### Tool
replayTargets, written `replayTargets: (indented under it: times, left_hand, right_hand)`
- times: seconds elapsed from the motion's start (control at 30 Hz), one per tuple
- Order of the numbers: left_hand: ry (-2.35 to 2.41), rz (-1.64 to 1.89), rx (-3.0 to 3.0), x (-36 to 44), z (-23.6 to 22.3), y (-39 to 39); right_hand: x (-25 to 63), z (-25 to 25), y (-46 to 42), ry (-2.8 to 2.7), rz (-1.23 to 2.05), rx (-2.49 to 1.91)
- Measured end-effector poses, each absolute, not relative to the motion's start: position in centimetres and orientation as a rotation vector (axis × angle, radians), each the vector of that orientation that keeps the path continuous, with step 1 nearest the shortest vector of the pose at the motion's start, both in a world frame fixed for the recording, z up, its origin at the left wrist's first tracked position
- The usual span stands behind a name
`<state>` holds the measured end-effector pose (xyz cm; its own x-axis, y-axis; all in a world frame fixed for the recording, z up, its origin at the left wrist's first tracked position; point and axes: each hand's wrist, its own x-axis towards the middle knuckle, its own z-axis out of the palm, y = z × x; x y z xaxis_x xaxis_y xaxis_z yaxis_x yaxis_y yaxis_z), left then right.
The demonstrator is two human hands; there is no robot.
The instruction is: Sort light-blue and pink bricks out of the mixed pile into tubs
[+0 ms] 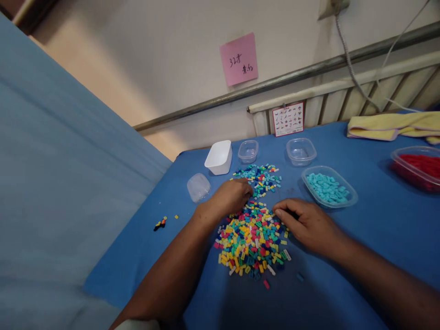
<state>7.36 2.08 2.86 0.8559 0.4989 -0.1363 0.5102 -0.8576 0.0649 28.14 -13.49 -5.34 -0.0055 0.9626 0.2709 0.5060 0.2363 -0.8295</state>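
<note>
A heap of small mixed-colour building bricks [252, 238] lies on the blue table cover. Just behind it is a looser patch of bricks [259, 176], many of them light blue. My left hand [232, 195] is between the two groups from the left, its fingers curled down among the bricks; their tips are partly hidden. At the right edge of the heap, my right hand [307, 222] has thumb and forefinger drawn together. Whatever either hand pinches is too small or too hidden to name. A clear tub of light-blue bricks [328, 188] stands beyond my right hand.
A white tub [220, 157], two clear tubs [248, 151] [301, 151] and a translucent lid [198, 187] sit around the bricks. Red pieces fill a tub [421, 167] at right, near a yellow cloth [392, 126]. A few dark and orange bricks [160, 224] lie left.
</note>
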Motion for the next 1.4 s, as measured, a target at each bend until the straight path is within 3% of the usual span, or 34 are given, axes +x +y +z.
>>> replayTargets:
  times: [0.47,0.77,1.07,1.4]
  left_hand:
    - [0.749,-0.276,2.981,9.4,3.1,1.5]
    - [0.846,-0.132,2.901,9.8,2.3,0.0]
    - [1.158,0.377,2.424,6.3,5.1,3.1]
    - [1.024,-0.008,2.59,6.7,3.7,3.4]
  right_hand:
    - [28.2,-4.9,-13.4,-1.657,0.649,-1.38]
    - [28.3,-4.9,-13.3,-1.661,0.673,-1.376]
    - [28.3,-4.8,-13.4,-1.643,0.641,-1.372]
    - [28.3,-4.8,-13.7,-1.65,0.681,-1.396]
